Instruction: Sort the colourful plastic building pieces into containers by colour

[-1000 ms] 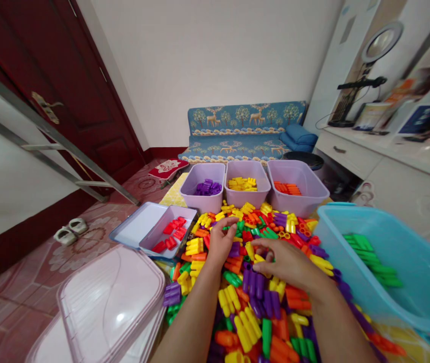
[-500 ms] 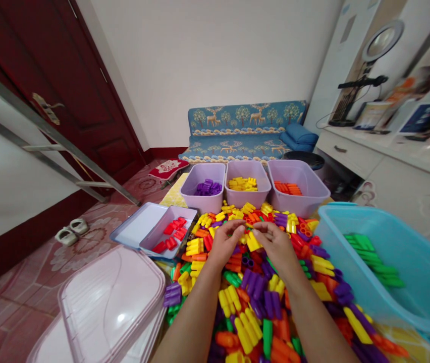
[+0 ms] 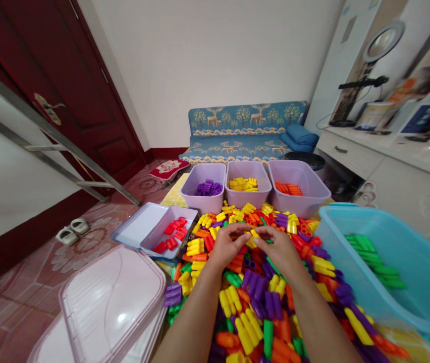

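My left hand [image 3: 230, 246] and my right hand [image 3: 278, 248] meet over a heap of coloured plastic tube blocks. A small yellow tube block [image 3: 255, 233] shows between their fingertips, pinched from both sides and partly hidden by the fingers. Under and around my hands lie loose yellow blocks [image 3: 248, 330], purple blocks [image 3: 255, 285], green blocks [image 3: 232, 278] and orange blocks [image 3: 283, 325], many with several tubes joined side by side.
Behind the heap stand three lilac bins [image 3: 204, 202] holding purple, yellow and orange blocks. A turquoise tub [image 3: 423, 252] with green blocks is at right. Red blocks lie in a shallow tray [image 3: 149, 242] at left, near stacked lids [image 3: 112, 297]. A metal ladder [image 3: 54, 133] leans farther left.
My fingertips have lowered slightly and bent inward. The yellow block between them shows more now. The bins and the heap look the same.
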`<state>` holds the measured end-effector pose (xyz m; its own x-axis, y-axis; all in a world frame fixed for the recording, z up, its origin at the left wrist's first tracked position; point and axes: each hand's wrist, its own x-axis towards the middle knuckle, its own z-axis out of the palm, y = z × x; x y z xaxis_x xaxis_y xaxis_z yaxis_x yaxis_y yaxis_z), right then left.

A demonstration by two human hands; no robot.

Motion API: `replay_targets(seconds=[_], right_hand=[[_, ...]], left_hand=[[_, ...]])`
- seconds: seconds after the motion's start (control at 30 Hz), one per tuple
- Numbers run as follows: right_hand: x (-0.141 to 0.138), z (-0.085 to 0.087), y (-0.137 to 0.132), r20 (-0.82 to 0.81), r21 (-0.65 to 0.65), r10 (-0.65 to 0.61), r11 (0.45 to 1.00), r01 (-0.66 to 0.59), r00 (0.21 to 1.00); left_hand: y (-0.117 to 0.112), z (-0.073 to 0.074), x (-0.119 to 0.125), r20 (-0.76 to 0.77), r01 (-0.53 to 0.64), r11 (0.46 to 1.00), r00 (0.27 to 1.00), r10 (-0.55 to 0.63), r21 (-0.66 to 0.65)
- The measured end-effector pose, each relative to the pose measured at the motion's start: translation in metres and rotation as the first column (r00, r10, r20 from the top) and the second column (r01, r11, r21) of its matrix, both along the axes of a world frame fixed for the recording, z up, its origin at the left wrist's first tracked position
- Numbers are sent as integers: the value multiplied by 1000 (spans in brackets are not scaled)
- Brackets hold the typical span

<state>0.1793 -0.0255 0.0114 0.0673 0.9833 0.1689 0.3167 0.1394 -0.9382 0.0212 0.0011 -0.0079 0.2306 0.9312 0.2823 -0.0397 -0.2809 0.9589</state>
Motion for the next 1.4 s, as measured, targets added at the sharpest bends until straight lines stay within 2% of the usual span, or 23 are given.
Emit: replay_targets(seconds=[0.1, 0.27, 0.4, 0.53, 0.7, 0.77, 0.83, 0.9, 0.97, 1.0, 1.07, 1.2, 1.3, 1.4], right_hand=[[4, -1, 0, 82, 11, -15, 1000, 14, 997], [11, 11, -3, -7, -34, -33, 999, 32, 999], [15, 31, -12, -46, -125, 97, 987, -102, 994], [19, 43, -22, 30, -159, 250, 957, -243, 968], [31, 39, -28, 129, -260, 417, 890, -375, 900], [33, 36, -26, 112, -280, 390, 895, -348, 914], [29, 37, -22, -13, -194, 238, 952, -236, 971], [22, 41, -19, -236, -9, 80, 996, -84, 968], [15, 45, -17, -406, 167, 32, 985, 39, 913], [13, 46, -16, -430, 217, 32, 974, 69, 902], [14, 44, -14, -382, 215, 9, 973, 80, 924], [28, 19, -5, -84, 42, -41, 998, 44, 996], [30, -3, -1, 168, -25, 25, 999, -21, 985], [17, -12, -1, 394, -53, 138, 990, -128, 909]], left_hand=[[0, 1, -1, -29, -12, 1000, 1000, 12, 19], [2, 0, -1, -45, -84, 996, 995, 85, 29], [4, -3, -1, -22, -102, 995, 995, 102, 1], [5, -3, -1, -17, -133, 991, 991, 133, 5], [5, -4, -1, -19, -141, 990, 990, 141, 6], [5, -4, -1, -21, -144, 990, 989, 144, 5], [5, -4, -1, -32, -140, 990, 990, 141, 3], [5, -3, -1, -59, -146, 989, 987, 147, 12], [5, -2, -1, -95, -182, 981, 978, 188, 63], [5, -1, -2, -117, -210, 972, 968, 222, 108], [4, 0, -3, -162, -284, 933, 933, 322, 221], [3, 0, -4, -297, -390, 847, 813, 501, 362], [2, -1, -4, -438, -342, 872, 763, 476, 351], [0, -1, -4, -538, -233, 920, 755, 376, 316]])
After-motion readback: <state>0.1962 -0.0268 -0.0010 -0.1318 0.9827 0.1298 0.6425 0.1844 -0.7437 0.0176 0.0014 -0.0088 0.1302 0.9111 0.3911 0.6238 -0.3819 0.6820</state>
